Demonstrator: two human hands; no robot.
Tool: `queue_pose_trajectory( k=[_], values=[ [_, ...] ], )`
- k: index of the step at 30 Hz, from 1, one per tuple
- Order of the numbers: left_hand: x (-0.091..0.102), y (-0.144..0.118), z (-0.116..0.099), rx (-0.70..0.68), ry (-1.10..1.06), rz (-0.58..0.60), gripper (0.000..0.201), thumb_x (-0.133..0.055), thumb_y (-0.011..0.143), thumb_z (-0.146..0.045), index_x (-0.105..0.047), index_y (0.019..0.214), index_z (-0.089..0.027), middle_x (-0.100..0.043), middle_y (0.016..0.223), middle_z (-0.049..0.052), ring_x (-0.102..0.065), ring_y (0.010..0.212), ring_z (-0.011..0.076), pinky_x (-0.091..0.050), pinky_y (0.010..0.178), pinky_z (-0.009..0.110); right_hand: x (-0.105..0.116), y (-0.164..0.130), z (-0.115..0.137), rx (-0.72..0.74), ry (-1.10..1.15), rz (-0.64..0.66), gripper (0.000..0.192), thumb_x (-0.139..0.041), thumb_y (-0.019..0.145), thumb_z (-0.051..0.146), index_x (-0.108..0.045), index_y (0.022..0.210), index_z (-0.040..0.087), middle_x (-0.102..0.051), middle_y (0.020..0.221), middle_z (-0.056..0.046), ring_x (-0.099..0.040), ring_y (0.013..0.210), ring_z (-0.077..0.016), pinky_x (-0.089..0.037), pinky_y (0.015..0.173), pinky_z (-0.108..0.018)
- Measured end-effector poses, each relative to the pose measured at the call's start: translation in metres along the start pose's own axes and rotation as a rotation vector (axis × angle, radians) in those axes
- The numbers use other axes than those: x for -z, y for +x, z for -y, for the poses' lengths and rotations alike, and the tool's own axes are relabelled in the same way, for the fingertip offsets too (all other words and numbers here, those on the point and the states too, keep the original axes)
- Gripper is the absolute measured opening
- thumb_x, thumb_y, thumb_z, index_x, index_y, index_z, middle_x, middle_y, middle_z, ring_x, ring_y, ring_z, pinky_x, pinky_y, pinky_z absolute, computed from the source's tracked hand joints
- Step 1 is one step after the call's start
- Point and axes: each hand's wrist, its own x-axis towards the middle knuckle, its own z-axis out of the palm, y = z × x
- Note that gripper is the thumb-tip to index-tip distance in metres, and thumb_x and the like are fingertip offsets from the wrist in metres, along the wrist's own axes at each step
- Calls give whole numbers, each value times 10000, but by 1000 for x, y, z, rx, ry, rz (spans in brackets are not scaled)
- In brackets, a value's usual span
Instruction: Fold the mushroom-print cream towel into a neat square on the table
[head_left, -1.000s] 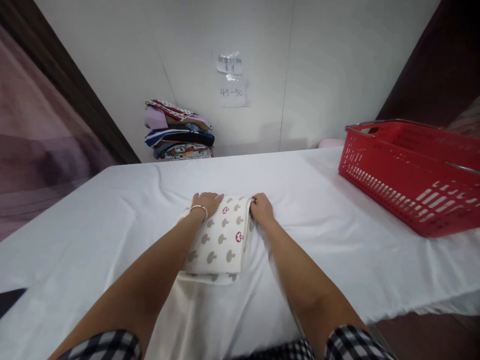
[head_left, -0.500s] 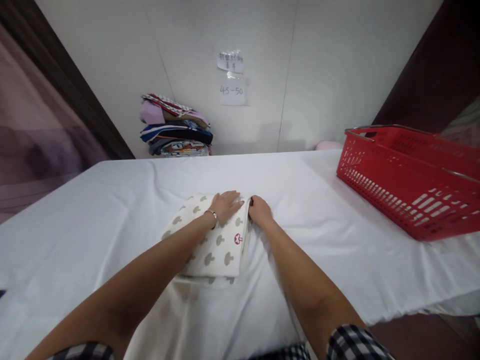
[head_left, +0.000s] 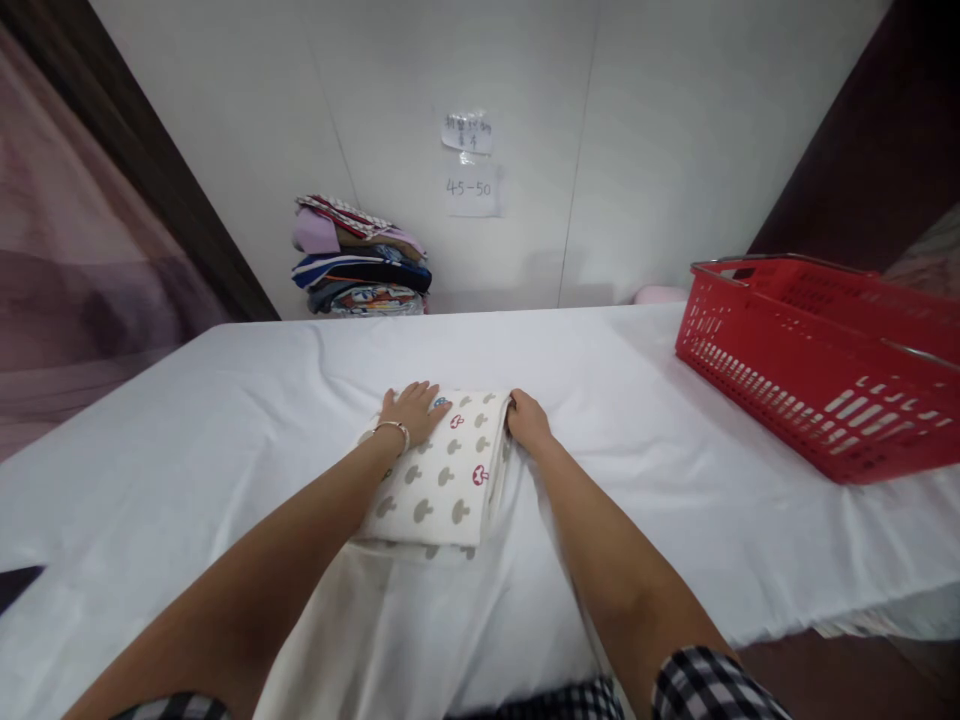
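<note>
A folded white cloth (head_left: pixel 442 490) with a grey mushroom print and a few red and blue mushrooms lies on the white-covered table. My left hand (head_left: pixel 415 411), a bracelet at its wrist, rests flat on the cloth's far left part with fingers spread. At the far right corner, my right hand (head_left: pixel 529 420) has its fingers closed on the cloth's folded edge. Layers show along the right side of the cloth. What kind of cloth article it is, I cannot tell.
A red plastic basket (head_left: pixel 787 370) with metal handles stands on the table (head_left: pixel 600 350) at the right. Beyond the far edge is a stack of folded clothes (head_left: pixel 364 265) against the wall. Two paper notes (head_left: pixel 473 190) are taped to the wall. A curtain (head_left: pixel 82 220) hangs at the left.
My left hand has slid left across the cloth, uncovering more of its print, including a blue mushroom. My right hand stays at the right edge. The view has shifted slightly.
</note>
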Motion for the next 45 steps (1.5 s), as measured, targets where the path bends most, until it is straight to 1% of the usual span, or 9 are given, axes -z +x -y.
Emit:
queue_pose_trajectory(
  k=[11, 14, 18, 21, 29, 34, 38, 41, 45],
  values=[
    [10, -68, 34, -65, -29, 51, 558, -291, 862, -498, -315, 1368, -263, -232, 1468, 12, -157, 1356, 207, -129, 1086, 448, -1, 0, -3, -6, -2, -5, 162, -392, 814, 198, -544, 868, 215, -621, 894, -35, -523, 812, -173, -340, 644, -250],
    [21, -100, 20, -58, -106, 35, 514, -319, 858, -504, -412, 1309, -276, -361, 1411, 20, -250, 1325, 217, -106, 1088, 472, 0, -2, -1, -3, -7, 2, 169, -390, 814, 200, -546, 878, 212, -621, 903, -42, -521, 812, -177, -341, 650, -255],
    [22, -144, -26, -365, -223, -32, 647, -442, 777, -599, -371, 1337, -283, -399, 1387, 47, -349, 1272, 231, -223, 1065, 430, 3, -8, 0, 76, 49, -20, 264, -402, 800, 198, -525, 1031, 236, -613, 970, -17, -520, 813, -160, -352, 681, -246],
    [12, -161, -48, -455, -200, -71, 734, -537, 708, -614, -366, 1340, -281, -382, 1395, 65, -341, 1274, 266, -222, 1059, 471, 5, -11, 0, 146, 93, -45, 323, -421, 795, 220, -496, 1107, 258, -600, 1012, 5, -519, 801, -146, -358, 692, -237],
    [-9, -157, -29, -445, -269, -158, 424, -429, 839, -281, -479, 1259, -243, -494, 1311, 49, -393, 1248, 219, -255, 1068, 462, 4, -7, -3, 59, -34, -37, 207, -378, 808, 185, -544, 922, 232, -617, 928, -12, -519, 822, -159, -319, 647, -242],
    [-5, -161, -31, -219, -472, -191, 391, -367, 864, -363, -536, 1192, -234, -577, 1218, 22, -475, 1175, 206, -332, 1025, 383, 5, -5, -4, 42, -40, -17, 214, -377, 807, 176, -546, 926, 233, -614, 928, -13, -515, 827, -161, -314, 639, -243],
    [8, -162, -44, 74, -627, -166, 413, -348, 848, -490, -619, 992, -213, -673, 948, 23, -600, 910, 219, -451, 798, 314, 7, -8, -3, 121, -29, -23, 230, -383, 815, 178, -557, 949, 246, -596, 940, -9, -504, 860, -156, -321, 659, -237],
    [15, -160, -46, 268, -764, -157, 510, -323, 815, -577, -599, 688, -167, -607, 615, 13, -562, 627, 186, -429, 605, 277, 7, -9, -2, 154, -43, -24, 183, -415, 816, 218, -565, 918, 243, -575, 894, -11, -497, 835, -154, -316, 629, -232],
    [16, -161, -43, 377, -872, -193, 543, -323, 797, -606, -556, 606, -155, -557, 555, 9, -524, 587, 176, -411, 556, 270, 4, -7, -3, 130, -53, -46, 147, -431, 813, 221, -574, 850, 229, -557, 894, -15, -492, 839, -150, -315, 620, -231]
  ],
)
